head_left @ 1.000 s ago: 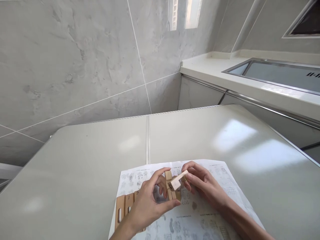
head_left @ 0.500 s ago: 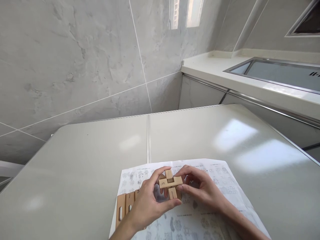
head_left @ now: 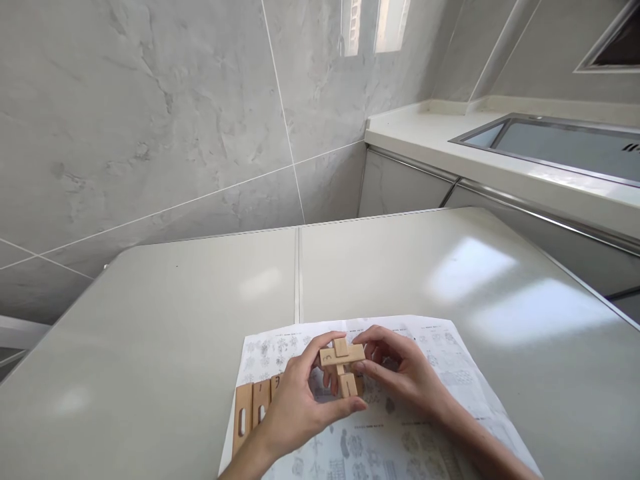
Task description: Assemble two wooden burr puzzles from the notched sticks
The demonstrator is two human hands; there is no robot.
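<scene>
Several light wooden puzzle pieces (head_left: pixel 342 357) are fitted crosswise, held a little above the printed sheet in the middle. One piece lies across with a "3" on its left end; a lower one shows a "1". My left hand (head_left: pixel 305 393) grips the pieces from the left, fingers at the top and thumb at the bottom end. From the right, my right hand (head_left: pixel 397 363) pinches the end of the crosswise piece between thumb and fingers. Beside my left wrist lie several flat wooden pieces (head_left: pixel 243 413) with slots and numbers, partly hidden by that hand.
Under my hands a white printed sheet (head_left: pixel 425 413) with rows of small drawings covers the near part of the glossy table (head_left: pixel 150 333). A seam runs down the tabletop. Behind stands a grey tiled wall (head_left: pixel 200 120); at right is a white counter (head_left: pixel 405 127) with a sink (head_left: pixel 550 143).
The crosswise piece marked "3" has shifted slightly upward against the others, covering the notch near the top piece. Both hands keep their hold, with my right fingers moved slightly.
</scene>
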